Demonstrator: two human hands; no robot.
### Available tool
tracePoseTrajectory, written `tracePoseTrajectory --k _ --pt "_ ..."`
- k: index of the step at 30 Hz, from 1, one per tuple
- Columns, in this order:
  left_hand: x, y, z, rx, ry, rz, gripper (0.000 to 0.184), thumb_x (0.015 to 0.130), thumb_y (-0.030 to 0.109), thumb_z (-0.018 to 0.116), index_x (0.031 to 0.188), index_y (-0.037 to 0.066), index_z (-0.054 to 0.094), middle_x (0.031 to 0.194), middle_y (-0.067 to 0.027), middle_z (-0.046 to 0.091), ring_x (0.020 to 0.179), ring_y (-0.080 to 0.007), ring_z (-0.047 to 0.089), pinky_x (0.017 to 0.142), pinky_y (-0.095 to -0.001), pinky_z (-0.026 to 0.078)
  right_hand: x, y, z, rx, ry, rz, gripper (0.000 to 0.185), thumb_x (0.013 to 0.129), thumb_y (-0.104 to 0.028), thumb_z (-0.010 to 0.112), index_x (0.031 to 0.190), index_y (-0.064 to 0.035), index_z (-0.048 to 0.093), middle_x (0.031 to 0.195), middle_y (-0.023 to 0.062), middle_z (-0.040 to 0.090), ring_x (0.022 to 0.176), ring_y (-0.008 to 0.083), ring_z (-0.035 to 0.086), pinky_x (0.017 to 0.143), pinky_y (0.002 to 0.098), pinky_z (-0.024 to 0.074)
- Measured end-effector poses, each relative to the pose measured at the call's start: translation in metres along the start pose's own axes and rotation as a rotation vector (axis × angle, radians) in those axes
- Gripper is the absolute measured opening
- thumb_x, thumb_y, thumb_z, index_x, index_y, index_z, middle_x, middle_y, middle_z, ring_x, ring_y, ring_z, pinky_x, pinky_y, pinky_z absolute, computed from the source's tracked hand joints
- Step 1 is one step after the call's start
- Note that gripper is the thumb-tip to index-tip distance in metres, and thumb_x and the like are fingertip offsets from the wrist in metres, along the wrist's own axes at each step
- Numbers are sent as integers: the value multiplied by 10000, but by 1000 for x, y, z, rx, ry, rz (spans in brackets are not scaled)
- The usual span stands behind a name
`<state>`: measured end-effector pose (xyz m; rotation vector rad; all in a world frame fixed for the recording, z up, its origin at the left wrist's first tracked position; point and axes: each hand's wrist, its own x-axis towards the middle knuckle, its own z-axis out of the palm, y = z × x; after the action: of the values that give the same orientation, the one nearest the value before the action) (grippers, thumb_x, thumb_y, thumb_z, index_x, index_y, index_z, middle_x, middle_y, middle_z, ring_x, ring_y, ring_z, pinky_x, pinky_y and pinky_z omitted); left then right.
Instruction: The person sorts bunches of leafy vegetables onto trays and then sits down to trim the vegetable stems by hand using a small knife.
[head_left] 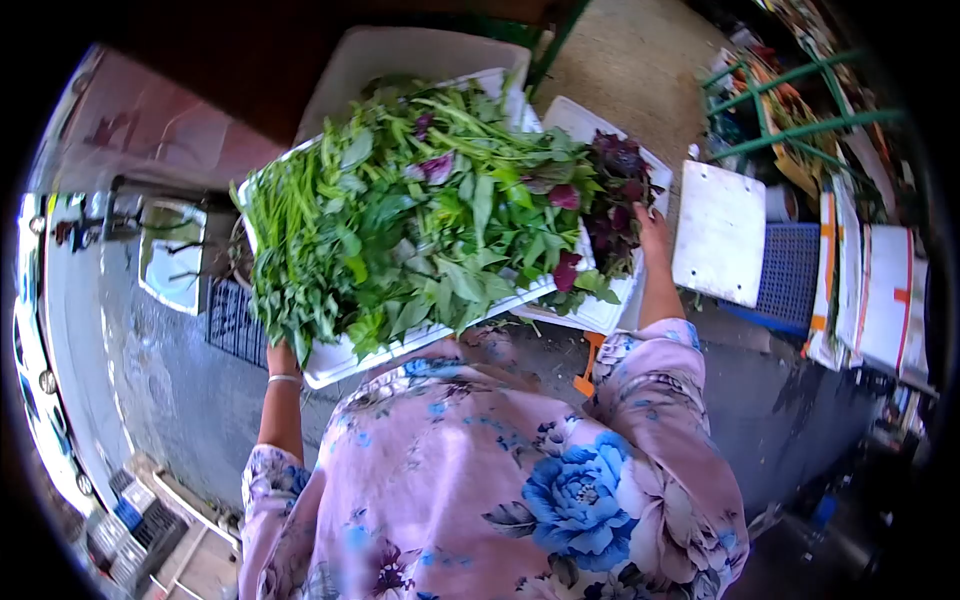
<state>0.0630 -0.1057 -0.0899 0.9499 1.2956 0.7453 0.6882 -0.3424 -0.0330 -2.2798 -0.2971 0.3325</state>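
Head view: nearest to us is our flowery shirt (430, 450). Our left hand (281, 358) is at 8 o'clock, by the near left corner of the big white tray (400, 352). Its fingers are hidden under the leaves, so we can't tell if it is gripping the rim. The big tray goes up and away from this hand, toward 1 or 2 o'clock. Its long side runs from about 8 to 2 o'clock, and our left hand looks nearer to its middle than our right.

The green leaves (400, 210) are in a big heap on the big tray. Our right hand (652, 238) is at 3 o'clock, with bent fingers touching the dark red leaves (618, 185). We can't tell if it grips them or the edge of tray number 2 (600, 315), which is under them. From this hand, the big tray is toward 9 o'clock, past the dark red leaves.

Farther out, 1 white board (719, 232) and 1 blue crate (788, 270) are near 3 o'clock. 1 pale tub (420, 50) is behind the heap at 12 o'clock.
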Motion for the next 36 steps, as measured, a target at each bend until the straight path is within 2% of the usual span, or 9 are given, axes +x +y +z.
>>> tracePoseTrajectory --k 3,6,12,17,23,28,30,33,36 --pt "7 -19 1 -102 -86 -47 373 810 209 492 1150 58 465 1060 -54 538 944 -204 516 813 -334 412 9 1 -10 220 -112 -122 865 578 -408 736 1217 35 357 1084 188 533 970 237 538 864 304 399" --pt "0 -20 17 -162 -53 -120 383 798 272 518 1132 90 477 1036 -52 543 939 -213 522 816 -360 417 54 36 0 -278 -16 22 852 548 -386 741 1215 -3 376 1112 178 521 1037 264 500 902 306 372" --pt "12 -38 26 -82 54 -283 242 785 277 536 945 96 555 820 -22 579 723 -176 564 617 -320 454 110 52 5 -282 29 77 711 554 -387 713 1105 -4 478 1043 177 560 974 311 531 843 339 398" --pt "22 -33 42 -171 74 -343 303 802 282 507 1032 85 522 942 -41 577 849 -200 546 735 -349 435 139 33 -42 140 94 17 474 592 -266 704 966 -4 577 894 144 620 816 249 594 758 326 433" --pt "43 -49 50 -257 -4 -329 435 818 389 471 1123 78 482 1081 -50 545 994 -237 500 865 -368 395 210 4 -71 64 180 -70 469 612 -300 665 979 -21 577 900 147 624 822 264 599 747 337 440" --pt "48 -38 70 -319 1 -364 421 840 358 446 1151 75 461 1108 -54 530 994 -246 502 868 -371 398 273 26 7 -156 252 -224 573 614 -384 667 1004 15 535 913 193 601 851 338 577 751 379 437" --pt "56 -38 66 -343 -5 -358 390 848 321 445 1148 73 462 1077 -62 539 979 -237 511 853 -359 413 283 55 60 193 6 58 529 675 -305 656 1103 -29 510 976 143 592 866 263 572 785 320 423" --pt "59 -42 57 -240 136 -309 392 848 317 460 1162 82 448 1069 -53 537 974 -219 510 835 -348 419 344 161 125 -62 -52 -319 594 706 -387 618 1148 -18 471 1030 144 568 877 268 562 801 337 421" --pt "61 -38 48 -294 161 -294 389 842 302 472 1159 78 447 1069 -49 533 970 -220 509 836 -345 418 328 129 116 558 -163 10 637 718 -501 572 1112 -4 509 996 141 572 846 239 556 790 330 423"
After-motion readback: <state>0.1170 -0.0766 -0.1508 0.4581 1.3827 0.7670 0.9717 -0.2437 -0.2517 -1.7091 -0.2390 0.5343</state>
